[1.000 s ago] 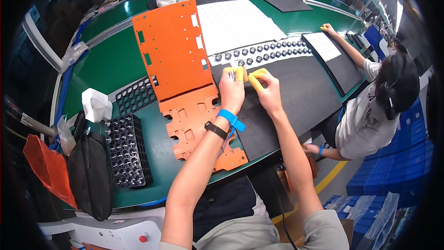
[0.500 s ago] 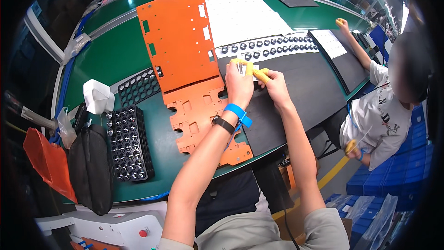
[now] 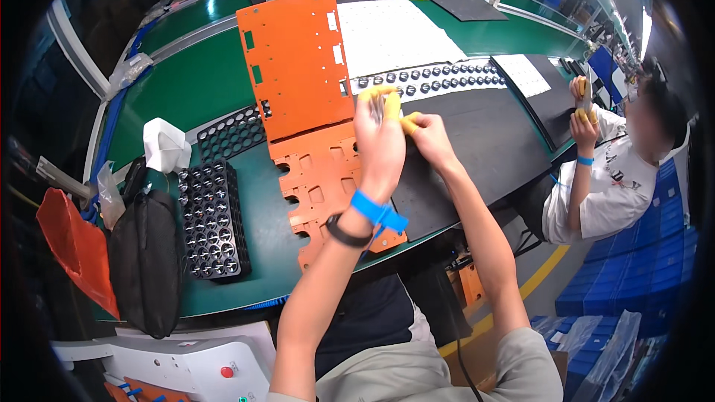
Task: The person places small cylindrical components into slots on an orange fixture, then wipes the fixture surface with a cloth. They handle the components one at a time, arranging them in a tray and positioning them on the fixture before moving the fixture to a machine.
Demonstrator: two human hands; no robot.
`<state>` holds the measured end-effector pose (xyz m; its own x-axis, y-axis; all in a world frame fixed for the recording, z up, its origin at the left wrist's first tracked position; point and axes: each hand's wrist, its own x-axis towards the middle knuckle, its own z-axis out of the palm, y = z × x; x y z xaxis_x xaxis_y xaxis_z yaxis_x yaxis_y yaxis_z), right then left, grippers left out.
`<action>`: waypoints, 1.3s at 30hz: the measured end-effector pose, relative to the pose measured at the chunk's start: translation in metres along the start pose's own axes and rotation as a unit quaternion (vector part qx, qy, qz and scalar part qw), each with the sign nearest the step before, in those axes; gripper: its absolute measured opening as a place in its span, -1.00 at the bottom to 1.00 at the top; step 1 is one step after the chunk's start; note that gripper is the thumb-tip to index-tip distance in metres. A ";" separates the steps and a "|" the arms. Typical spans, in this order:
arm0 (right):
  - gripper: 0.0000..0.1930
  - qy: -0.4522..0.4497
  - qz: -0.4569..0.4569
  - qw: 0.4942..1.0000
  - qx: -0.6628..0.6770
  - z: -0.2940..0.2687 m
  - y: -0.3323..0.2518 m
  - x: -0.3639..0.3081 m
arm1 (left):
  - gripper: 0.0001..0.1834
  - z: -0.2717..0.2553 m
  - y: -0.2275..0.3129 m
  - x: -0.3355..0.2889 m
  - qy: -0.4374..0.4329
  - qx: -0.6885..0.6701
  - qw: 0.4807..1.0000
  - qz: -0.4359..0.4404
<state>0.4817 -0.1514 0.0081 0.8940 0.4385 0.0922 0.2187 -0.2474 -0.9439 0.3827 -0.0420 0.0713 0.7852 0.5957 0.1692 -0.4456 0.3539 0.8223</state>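
My left hand (image 3: 381,134), with yellow finger covers, is closed in a pinch around a small pale, silvery thing I cannot make out. Close beside it, my right hand (image 3: 430,139) has its covered fingers pressed together; whatever is in them is hidden. Both hands are raised over the near end of white strips (image 3: 447,83) carrying rows of round black parts (image 3: 426,89). Left of them an orange fixture lies on the bench, its flat upper plate (image 3: 292,59) beyond a lower plate (image 3: 328,171) with cutouts. My left forearm covers part of that lower plate.
A black tray (image 3: 211,223) full of round parts stands on the green bench, near a holed black tray (image 3: 232,134) and a white container (image 3: 165,145). Black matting (image 3: 484,149) lies rightward. A co-worker (image 3: 596,179) sits at the right, holding something small.
My left hand has turned and tilted more upright, still close to the right one. The co-worker's hands, apart before, have come together around a thing. The whole view has shifted slightly.
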 end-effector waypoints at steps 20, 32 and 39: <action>-0.59 -0.234 0.167 0.946 -0.152 0.037 -0.047 0.010 | -0.48 -0.110 0.029 -0.096 0.130 -0.290 0.943 -0.102; -0.78 -0.059 -0.213 0.878 -0.424 0.107 -0.149 -0.049 | -0.51 -0.115 0.013 -0.105 0.088 -0.302 0.947 -0.070; -0.65 -0.266 -0.381 0.859 -0.215 0.227 -0.179 -0.078 | -0.49 -0.117 0.005 -0.110 -0.025 0.002 0.997 -0.069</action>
<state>0.2842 0.0551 0.0982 0.1481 0.9188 0.3658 0.8873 0.0400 -0.4595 0.2438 -0.0218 -0.0070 0.8596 0.5047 0.0800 -0.3295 0.4279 0.8416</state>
